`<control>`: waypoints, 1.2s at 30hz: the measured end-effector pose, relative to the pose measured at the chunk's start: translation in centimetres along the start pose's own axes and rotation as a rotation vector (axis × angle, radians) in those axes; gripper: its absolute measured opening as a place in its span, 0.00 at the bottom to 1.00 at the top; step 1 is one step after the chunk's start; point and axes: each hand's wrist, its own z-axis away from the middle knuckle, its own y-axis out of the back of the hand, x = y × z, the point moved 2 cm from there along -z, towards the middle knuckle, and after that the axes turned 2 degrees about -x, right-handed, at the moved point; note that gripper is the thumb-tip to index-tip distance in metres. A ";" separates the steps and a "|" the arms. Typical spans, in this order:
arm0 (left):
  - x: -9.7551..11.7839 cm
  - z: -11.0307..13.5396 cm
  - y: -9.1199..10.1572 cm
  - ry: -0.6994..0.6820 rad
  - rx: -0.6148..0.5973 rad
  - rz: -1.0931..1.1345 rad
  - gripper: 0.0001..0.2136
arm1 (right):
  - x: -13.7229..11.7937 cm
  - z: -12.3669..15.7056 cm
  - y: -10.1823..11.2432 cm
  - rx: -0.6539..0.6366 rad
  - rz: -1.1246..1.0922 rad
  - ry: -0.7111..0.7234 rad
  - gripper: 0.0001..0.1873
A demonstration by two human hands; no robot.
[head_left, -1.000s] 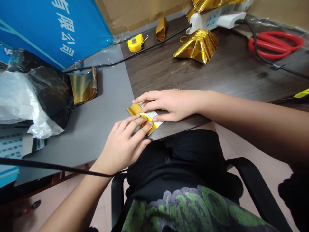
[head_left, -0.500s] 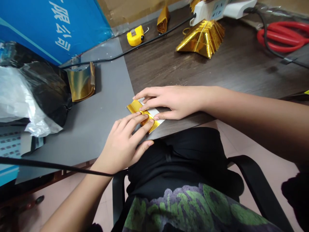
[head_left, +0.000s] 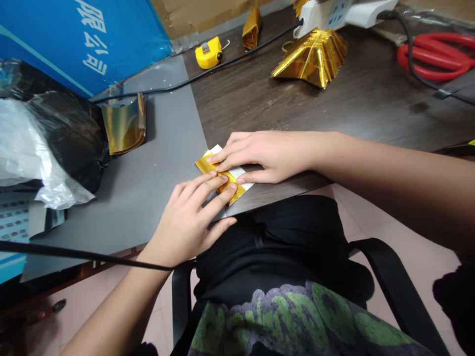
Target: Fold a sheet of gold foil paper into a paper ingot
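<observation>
A small sheet of gold foil paper (head_left: 204,165) with a white strip along its far right side lies flat at the front edge of the desk. It shows a fold line along its length. My left hand (head_left: 193,212) rests on its near left part, fingers stretched out and pressing down, thumb apart. From the right, my right hand (head_left: 256,157) lays its fingertips on the gold part and its thumb by the white strip. Both hands have their fingers extended, and the fingertips of the two hands nearly meet. The paper's middle is partly hidden under them.
Behind are a yellow tape measure (head_left: 208,53), a bundle of folded gold paper (head_left: 311,57), a smaller gold piece (head_left: 251,28), a power strip (head_left: 322,17) and red-handled scissors (head_left: 434,57). A gold paper stack (head_left: 124,123) stands beside a black plastic bag (head_left: 67,128). A black cable (head_left: 166,90) crosses the desk.
My right hand's fingers have shifted slightly along the paper, uncovering more of the white strip's far end. My left hand has stayed in place.
</observation>
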 end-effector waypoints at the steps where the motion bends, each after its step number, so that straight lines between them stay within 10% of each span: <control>1: 0.0 0.0 0.0 -0.001 0.002 0.001 0.24 | 0.0 0.0 0.0 -0.004 -0.002 -0.003 0.18; 36: 0.3 -0.3 0.0 -0.009 0.014 0.013 0.19 | -0.2 -0.1 0.0 -0.020 0.033 -0.041 0.18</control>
